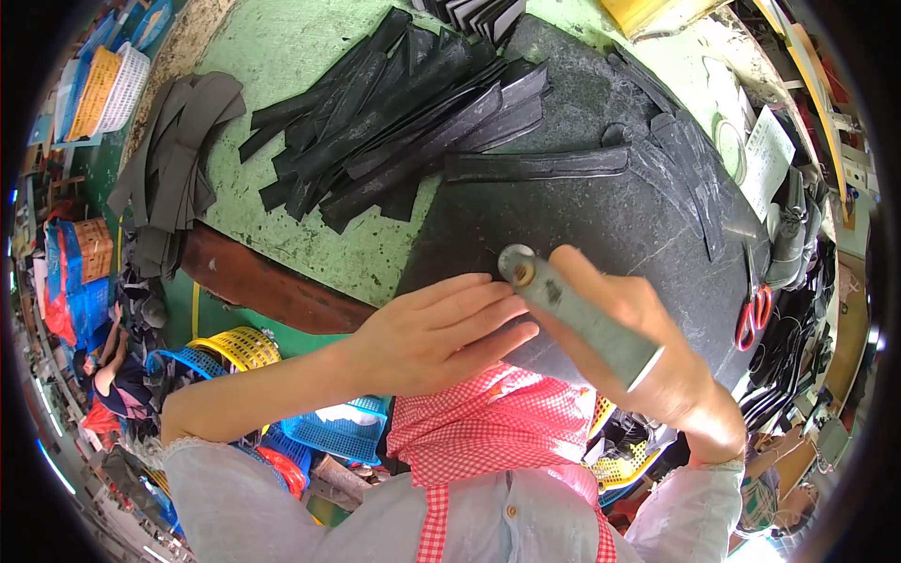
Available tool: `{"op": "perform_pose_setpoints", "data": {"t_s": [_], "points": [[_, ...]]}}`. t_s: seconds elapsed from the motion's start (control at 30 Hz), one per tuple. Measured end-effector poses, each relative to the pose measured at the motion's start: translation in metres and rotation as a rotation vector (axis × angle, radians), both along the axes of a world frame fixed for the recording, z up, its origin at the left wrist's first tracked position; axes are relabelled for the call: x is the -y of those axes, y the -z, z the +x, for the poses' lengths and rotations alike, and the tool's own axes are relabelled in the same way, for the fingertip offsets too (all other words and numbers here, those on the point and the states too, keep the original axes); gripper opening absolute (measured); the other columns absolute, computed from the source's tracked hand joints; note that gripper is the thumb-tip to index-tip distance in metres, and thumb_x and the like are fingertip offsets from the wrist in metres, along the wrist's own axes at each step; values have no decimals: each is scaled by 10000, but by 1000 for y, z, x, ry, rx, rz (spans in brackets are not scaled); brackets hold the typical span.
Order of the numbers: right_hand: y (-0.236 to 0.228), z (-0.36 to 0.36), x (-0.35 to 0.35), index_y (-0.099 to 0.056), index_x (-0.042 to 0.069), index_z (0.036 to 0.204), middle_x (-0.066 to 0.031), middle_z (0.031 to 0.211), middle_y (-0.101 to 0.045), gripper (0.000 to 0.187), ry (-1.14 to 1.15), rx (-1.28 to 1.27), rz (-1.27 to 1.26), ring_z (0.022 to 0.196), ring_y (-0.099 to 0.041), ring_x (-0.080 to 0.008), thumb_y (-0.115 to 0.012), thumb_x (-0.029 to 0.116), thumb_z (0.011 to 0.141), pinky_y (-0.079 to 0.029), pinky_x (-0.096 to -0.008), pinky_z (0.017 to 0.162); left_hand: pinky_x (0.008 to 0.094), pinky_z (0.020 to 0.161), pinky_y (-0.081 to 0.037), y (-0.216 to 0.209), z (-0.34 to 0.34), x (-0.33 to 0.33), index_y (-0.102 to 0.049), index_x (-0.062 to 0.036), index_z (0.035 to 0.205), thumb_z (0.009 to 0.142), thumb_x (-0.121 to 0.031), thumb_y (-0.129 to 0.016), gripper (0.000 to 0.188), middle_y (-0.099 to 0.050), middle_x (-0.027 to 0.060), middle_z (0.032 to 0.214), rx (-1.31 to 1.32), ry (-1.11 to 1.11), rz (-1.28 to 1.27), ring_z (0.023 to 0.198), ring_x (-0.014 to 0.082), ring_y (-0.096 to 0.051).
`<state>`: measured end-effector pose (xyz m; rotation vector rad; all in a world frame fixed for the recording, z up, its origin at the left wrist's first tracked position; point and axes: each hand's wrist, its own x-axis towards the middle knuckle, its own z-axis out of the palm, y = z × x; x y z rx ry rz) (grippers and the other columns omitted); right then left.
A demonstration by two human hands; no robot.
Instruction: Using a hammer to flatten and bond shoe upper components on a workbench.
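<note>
My right hand (671, 361) is wrapped round a hammer with a grey metal head (596, 328) that flares at one end. The hammer is over the near part of a dark, worn slab (544, 220) on the table. My left hand (422, 333) lies flat near the slab's front edge, fingers stretched toward the hammer head; whatever may be under them is hidden. Farther off on the slab lies a black strip (535, 167), with several more black strips (690, 178) to its right. A heap of black strips (385, 122) spreads to the left.
Red-handled scissors (754, 319) lie at the slab's right edge. Grey strips (178, 159) hang over the table's left edge, near a brown curved piece (267, 286). Blue baskets (328, 432) and a yellow basket (246, 349) stand below. Another person (122, 375) is far left.
</note>
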<state>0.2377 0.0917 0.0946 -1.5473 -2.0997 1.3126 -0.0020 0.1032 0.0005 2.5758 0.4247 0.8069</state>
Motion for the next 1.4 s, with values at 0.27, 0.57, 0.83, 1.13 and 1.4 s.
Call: {"op": "perform_pose_setpoints", "data": {"t_s": [0.27,0.57,0.83,1.13,1.4], "points": [[2,-13,-6,-575,11,1085,-172,764,-604,94,108,-4,-2,676,-641,-382,-642,39,1025,-487,-384,608,416,1054,-548,-6,6,-4,-757,-99,1214,812,-203,-733,416,-649,83,1277,28,18,-10,1216,260,-624],[2,92,50,-675,-3,1286,-114,1038,-721,271,577,50,200,843,-666,-158,-678,90,1031,-530,-357,735,389,759,-445,-29,6,-89,-835,-180,1030,810,-82,-834,241,-601,19,905,-166,-533,247,822,220,-570],[-4,154,94,-652,45,1252,65,802,-478,201,1044,18,107,725,-415,-48,-658,106,1060,-355,-250,625,471,1129,-461,-20,204,-82,-679,-133,1378,828,-177,-842,575,-617,78,1334,113,-29,130,1290,292,-566],[-2,173,135,-616,50,1074,45,749,-506,104,1116,25,32,561,-399,-33,-637,152,1063,-312,-239,486,353,759,-579,-39,223,-67,-718,-143,1006,875,-162,-820,167,-663,3,878,142,202,12,831,193,-677],[-11,126,137,-533,33,1085,-194,781,-644,223,222,-49,-2,705,-708,-411,-680,92,928,-531,-498,585,379,687,-533,-44,102,-17,-784,-172,1194,859,-128,-807,338,-590,20,822,-317,123,-201,754,225,-636]]}}
